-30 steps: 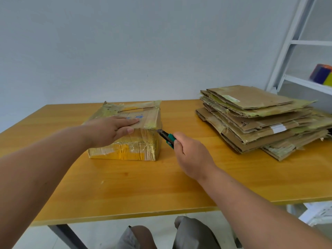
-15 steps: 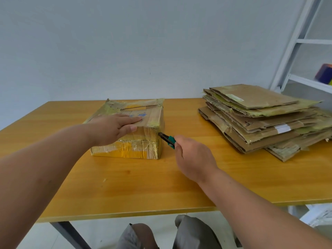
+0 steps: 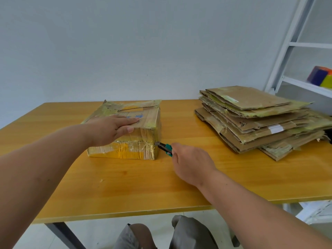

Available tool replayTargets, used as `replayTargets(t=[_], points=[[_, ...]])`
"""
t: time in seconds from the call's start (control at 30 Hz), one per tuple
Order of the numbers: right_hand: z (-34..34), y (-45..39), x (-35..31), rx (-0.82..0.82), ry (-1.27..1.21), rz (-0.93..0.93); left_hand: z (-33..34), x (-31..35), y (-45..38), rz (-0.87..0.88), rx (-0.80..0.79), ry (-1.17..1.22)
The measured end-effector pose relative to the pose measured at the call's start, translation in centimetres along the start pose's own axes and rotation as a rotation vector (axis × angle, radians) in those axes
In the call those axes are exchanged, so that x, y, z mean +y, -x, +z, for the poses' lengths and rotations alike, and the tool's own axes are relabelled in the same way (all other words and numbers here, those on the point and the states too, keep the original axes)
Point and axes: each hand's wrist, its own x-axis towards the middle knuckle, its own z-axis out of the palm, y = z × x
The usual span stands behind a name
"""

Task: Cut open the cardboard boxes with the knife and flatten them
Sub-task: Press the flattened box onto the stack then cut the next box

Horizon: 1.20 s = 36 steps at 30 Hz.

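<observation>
A: Where was the cardboard box (image 3: 136, 141) when you cut?

B: It sat on the wooden bench (image 3: 143, 186), left of centre, wrapped in shiny tape, with a slit open in its top near the far edge.

A: And your hands?

B: Your left hand (image 3: 115, 128) lay flat on the box's top, fingers straight and pressing down, thumb hanging over the near edge. Your right hand (image 3: 190, 164) was curled round the knife (image 3: 164, 149), gripping its green and black handle. The tip met the box at its near right corner, low down, just above the bench.

A: What else was about?

B: A stack of flattened cardboard (image 3: 255, 121) lay on the right of the bench, well apart from the box. Behind it stood a white shelf (image 3: 305, 85) with a purple, orange and yellow block (image 3: 320, 78) on it.
</observation>
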Motion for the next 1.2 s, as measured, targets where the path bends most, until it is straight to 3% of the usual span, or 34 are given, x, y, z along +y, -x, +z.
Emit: replayTargets(t=[0.57, 0.87, 1.2], points=[[0.3, 0.4, -1.2, 0.001, 0.118, 0.008, -0.1, 0.5, 0.0, -0.025, 0.014, -0.004], [-0.7, -0.6, -1.6, -0.274, 0.173, 0.055, -0.2, 1.1, -0.1, -0.042, 0.016, 0.000], [-1.3, -1.3, -0.7, -0.350, 0.166, 0.057, -0.4, 1.2, 0.0, -0.074, 0.019, -0.005]])
